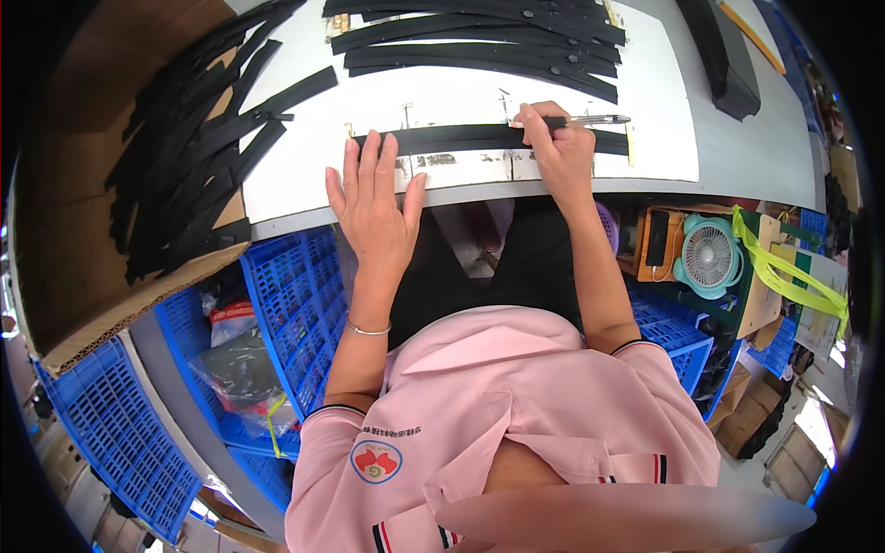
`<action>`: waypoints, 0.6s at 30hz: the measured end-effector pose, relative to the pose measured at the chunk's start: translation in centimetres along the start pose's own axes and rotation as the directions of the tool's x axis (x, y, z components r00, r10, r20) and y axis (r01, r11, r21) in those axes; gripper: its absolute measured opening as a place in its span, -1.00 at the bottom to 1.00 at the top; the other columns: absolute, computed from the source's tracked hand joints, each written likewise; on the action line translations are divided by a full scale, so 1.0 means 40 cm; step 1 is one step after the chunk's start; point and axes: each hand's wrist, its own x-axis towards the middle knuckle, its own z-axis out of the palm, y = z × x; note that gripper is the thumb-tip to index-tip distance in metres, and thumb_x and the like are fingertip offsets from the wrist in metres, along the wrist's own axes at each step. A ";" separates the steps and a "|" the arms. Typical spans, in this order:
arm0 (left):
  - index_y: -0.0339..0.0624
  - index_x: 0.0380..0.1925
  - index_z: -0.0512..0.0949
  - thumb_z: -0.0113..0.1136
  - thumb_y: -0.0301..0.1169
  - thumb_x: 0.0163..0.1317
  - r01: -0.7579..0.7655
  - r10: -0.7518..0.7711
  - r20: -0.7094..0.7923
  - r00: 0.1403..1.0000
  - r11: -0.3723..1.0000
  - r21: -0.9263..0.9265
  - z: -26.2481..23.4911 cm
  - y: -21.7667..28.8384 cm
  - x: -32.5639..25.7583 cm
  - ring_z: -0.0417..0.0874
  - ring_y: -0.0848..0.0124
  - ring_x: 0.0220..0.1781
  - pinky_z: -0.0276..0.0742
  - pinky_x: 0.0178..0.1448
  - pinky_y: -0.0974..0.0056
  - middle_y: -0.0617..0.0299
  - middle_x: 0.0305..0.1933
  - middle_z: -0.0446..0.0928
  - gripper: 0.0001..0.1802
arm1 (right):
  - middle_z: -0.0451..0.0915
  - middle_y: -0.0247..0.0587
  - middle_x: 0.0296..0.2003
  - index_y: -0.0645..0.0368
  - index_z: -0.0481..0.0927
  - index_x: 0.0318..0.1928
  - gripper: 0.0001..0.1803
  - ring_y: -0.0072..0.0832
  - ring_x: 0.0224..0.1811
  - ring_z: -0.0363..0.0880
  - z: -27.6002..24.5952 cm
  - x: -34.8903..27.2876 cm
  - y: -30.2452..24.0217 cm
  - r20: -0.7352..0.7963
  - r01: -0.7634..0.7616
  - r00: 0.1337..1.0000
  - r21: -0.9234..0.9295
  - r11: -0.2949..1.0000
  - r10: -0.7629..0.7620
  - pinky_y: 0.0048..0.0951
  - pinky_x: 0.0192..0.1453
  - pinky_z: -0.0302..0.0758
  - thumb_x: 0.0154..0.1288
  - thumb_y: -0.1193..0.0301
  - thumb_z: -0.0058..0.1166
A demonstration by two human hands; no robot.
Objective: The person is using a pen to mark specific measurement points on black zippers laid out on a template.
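A long black zipper strip [452, 139] lies straight across the white marked board [295, 189], along its near edge. My left hand [373, 207] is open, its spread fingertips resting on the strip's left end. Farther right, my right hand [564, 157] is closed in a pinch around a pen [601, 119] with a silver barrel and black grip section. The pen's point is by the strip's upper edge, mostly hidden by my fingers. Dark lines and smudges mark the board around the strip.
Several black zipper strips [479, 46] lie at the board's far side. More strips [198, 147] pile in a cardboard box [55, 230] at left. A black box-like object [728, 69] sits far right. Blue crates [300, 304] and a teal fan [708, 256] stand below table level.
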 end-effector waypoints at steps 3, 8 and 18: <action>-0.10 0.38 0.49 0.34 -0.14 0.34 0.013 -0.014 0.026 1.000 1.000 0.011 -0.004 0.000 0.001 0.26 0.08 0.61 -0.09 0.65 -0.18 0.13 0.49 0.43 -0.36 | 0.71 -0.32 -0.44 0.39 0.66 -0.41 -0.73 -0.64 -0.63 0.48 0.010 0.000 0.009 -0.007 0.045 0.999 -0.042 0.998 -0.045 -0.51 -0.51 0.33 0.42 0.43 0.23; -0.13 0.38 0.49 0.35 -0.19 0.34 0.038 -0.039 -0.051 0.998 0.999 -0.010 -0.008 0.028 0.014 0.27 0.04 0.60 -0.10 0.65 -0.21 0.05 0.49 0.42 -0.36 | 0.69 -0.35 -0.45 0.33 0.67 -0.38 -0.75 -0.48 -0.66 0.50 0.008 0.002 0.017 0.006 0.121 0.993 -0.140 0.983 -0.122 -0.45 -0.51 0.36 0.42 0.40 0.24; -0.16 -0.17 0.74 0.44 -0.48 0.18 -0.114 0.075 -0.112 0.991 0.906 -0.409 0.103 0.176 0.106 0.63 0.23 0.03 0.39 0.20 0.14 0.25 -0.03 0.69 -0.80 | 0.74 -0.34 -0.37 0.31 0.69 -0.37 -0.77 -0.43 -0.63 0.56 0.016 -0.007 0.015 0.000 0.142 0.990 -0.163 0.976 -0.144 -0.43 -0.50 0.38 0.41 0.39 0.24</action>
